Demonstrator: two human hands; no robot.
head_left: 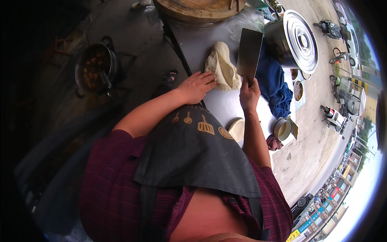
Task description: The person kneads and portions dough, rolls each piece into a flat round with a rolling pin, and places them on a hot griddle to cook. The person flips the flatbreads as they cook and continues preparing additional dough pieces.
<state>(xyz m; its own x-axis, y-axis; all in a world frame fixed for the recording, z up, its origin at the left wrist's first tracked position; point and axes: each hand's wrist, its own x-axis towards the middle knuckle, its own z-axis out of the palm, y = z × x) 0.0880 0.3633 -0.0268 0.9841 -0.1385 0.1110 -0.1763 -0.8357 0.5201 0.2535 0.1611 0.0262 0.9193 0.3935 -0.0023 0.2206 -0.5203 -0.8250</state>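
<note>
A large lump of pale dough (222, 66) lies on the metal-topped table, with a deep fold or cut running along it. The fingertips of my left hand (198, 87) rest on the dough's near left side, fingers slightly apart. In my right hand (250, 95) is the handle of a cleaver (249, 54); its broad dark blade points away from me, just right of the dough. A round pale piece (237, 130), perhaps dough, lies on the table near my right forearm and is partly hidden by my apron.
Beyond the dough stands a round wooden board (199, 12). On the right are a lidded metal pot (290, 42), a blue cloth (273, 87) and a small white bowl (283, 130). A wok with food (95, 69) is at the left. A foot in a sandal shows below the table.
</note>
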